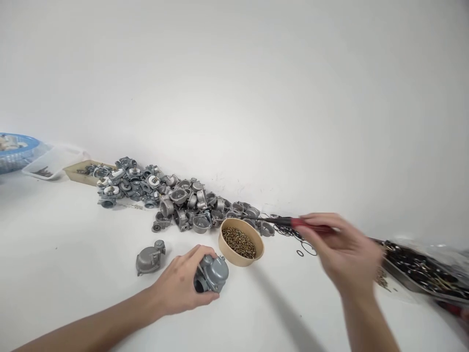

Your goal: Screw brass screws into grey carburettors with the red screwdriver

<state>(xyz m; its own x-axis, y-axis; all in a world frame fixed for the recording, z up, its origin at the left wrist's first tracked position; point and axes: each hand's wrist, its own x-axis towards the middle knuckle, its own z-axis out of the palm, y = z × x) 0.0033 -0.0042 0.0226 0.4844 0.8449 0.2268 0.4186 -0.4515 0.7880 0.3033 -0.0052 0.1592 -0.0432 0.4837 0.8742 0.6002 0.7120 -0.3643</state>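
Note:
My left hand (181,286) is closed around a grey metal carburetor part (212,274) that rests on the white table. A second grey cast part (150,258) lies just to its left, untouched. My right hand (348,259), blurred by motion, grips a red-handled screwdriver (308,224) whose dark shaft points left over a scatter of black rubber rings (293,232). Between the hands stands a tan paper bowl (240,261) filled with small brass screws.
A long heap of grey metal castings (172,198) runs along the back wall. Behind it at the left are a tan tray (78,175), a clear plastic tray (54,161) and a blue basket (16,151). A metal tray of dark parts (421,274) sits at right.

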